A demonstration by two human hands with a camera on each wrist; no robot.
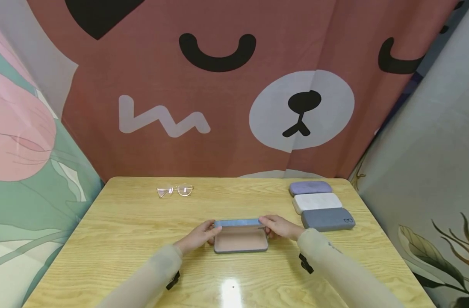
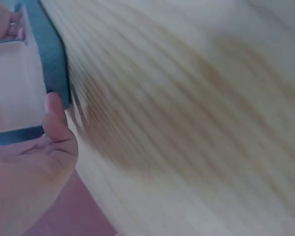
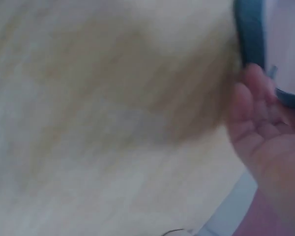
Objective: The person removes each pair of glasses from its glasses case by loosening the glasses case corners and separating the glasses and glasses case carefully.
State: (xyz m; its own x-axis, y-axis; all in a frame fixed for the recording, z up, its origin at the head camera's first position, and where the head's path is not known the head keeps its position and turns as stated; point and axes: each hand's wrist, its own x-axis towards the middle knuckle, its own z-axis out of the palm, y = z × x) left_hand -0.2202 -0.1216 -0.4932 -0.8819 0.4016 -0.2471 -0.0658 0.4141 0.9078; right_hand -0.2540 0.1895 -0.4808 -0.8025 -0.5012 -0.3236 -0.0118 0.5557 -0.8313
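A blue glasses case (image 1: 242, 239) with a pale pink lining is held with its lid raised, near the middle of the table. My left hand (image 1: 199, 236) grips its left side, the thumb lying on the blue edge in the left wrist view. At the opposite end, my right hand (image 1: 279, 226) holds the lid's right corner between thumb and fingers. In the right wrist view the fingertips (image 3: 255, 73) touch the case's blue rim (image 3: 249, 34). Some fingers of both hands are hidden behind the case.
Thin-framed glasses (image 1: 184, 190) lie at the back left of the wooden table (image 1: 122, 239). Purple (image 1: 310, 187), white (image 1: 317, 202) and grey (image 1: 327, 219) glasses cases, all closed, lie in a row at the back right. A patterned curtain (image 1: 219, 149) hangs behind the table.
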